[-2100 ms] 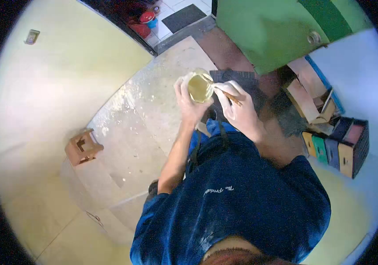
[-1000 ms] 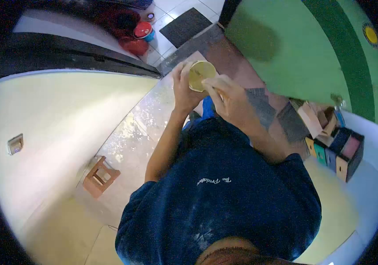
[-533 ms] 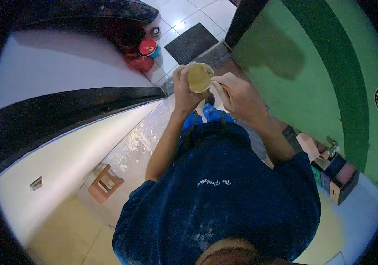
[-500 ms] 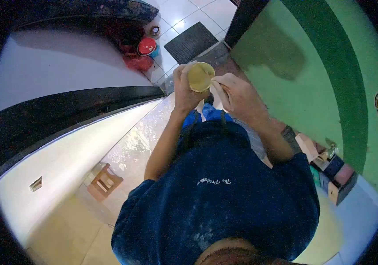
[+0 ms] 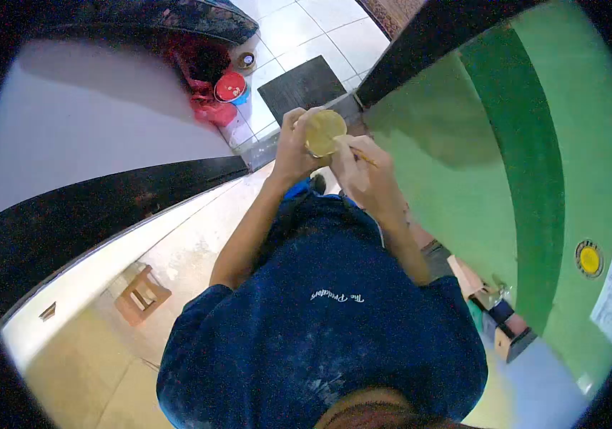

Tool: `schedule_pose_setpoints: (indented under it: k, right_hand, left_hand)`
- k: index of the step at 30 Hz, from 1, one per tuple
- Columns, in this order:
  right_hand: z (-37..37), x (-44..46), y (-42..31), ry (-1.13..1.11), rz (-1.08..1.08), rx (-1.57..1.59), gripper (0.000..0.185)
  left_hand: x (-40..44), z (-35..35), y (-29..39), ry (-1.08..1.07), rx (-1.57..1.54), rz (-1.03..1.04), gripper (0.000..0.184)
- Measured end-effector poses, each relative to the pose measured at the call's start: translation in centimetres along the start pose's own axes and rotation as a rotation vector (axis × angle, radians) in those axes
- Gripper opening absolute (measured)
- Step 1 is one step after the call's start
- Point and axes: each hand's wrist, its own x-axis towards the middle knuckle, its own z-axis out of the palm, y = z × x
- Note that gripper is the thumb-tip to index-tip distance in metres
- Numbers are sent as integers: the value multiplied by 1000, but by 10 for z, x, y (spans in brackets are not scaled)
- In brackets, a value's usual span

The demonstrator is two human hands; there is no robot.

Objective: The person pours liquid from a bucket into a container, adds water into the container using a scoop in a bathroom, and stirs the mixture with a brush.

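My left hand (image 5: pixel 293 151) is closed around a pale yellow cup (image 5: pixel 326 114), holding it up in front of my body with its mouth facing me. Inside it is a yellowish content that I cannot make out clearly. Between the fingers of my right hand (image 5: pixel 370 182) is a thin tool with a brown handle (image 5: pixel 367 158), like a slim brush. The tool's working end is at the cup's near right rim; its exact shape does not show. Fingers of my right hand are close against the cup's edge.
A green wall (image 5: pixel 456 207) stands close on my right. Ahead lie a dark doormat (image 5: pixel 302 89) on white tiles and a red container (image 5: pixel 230 87). To the left are a low white wall and a brown stool (image 5: pixel 141 294). Boxes (image 5: pixel 510 325) sit at lower right.
The view has shifted and turned slightly. My right hand has drawn in nearer my left and turned, so the brown handle shows more plainly. The cup stays in my left hand.
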Motion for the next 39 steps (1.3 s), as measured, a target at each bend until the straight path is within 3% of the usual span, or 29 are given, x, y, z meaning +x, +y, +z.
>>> schedule_pose_setpoints:
  k: [7, 11, 17, 18, 22, 25, 26, 29, 30, 33, 37, 39]
  right_hand:
    - [2, 72, 33, -1, 176, 65, 14]
    - [14, 140, 35, -27, 47, -31, 14]
    - [49, 250, 37, -96, 115, 77, 14]
    - [55, 269, 42, -77, 29, 32, 14]
    - [62, 351, 45, -70, 68, -165, 13]
    - [73, 397, 55, -52, -44, -98, 12]
    - [78, 410, 62, -75, -148, -88, 13]
    - [94, 442, 74, -209, 22, -30, 13]
    - [110, 463, 80, -242, 89, -20, 12]
    - [121, 514, 107, -167, 202, 16, 12]
    - [126, 610, 146, -134, 37, 25, 12]
    - [137, 651, 164, -240, 72, 40, 13]
  left_hand:
    - [63, 8, -42, 5, -32, -62, 98]
    - [123, -3, -75, 91, 20, 6, 101]
    - [230, -22, -134, 156, -198, -23, 99]
    - [245, -26, -148, 125, -218, -23, 100]
    - [303, -47, -174, 144, -62, 24, 100]
    - [333, -52, -194, 121, -111, -47, 100]
    - [347, -58, -191, 145, 13, 9, 100]
    - [385, -56, -215, 140, -17, -56, 100]
    - [399, -63, -232, 166, -158, -149, 100]
    - [436, -64, -263, 216, -29, -90, 101]
    - [502, -48, -312, 195, -67, -122, 102]
    - [533, -48, -330, 188, -37, -203, 102]
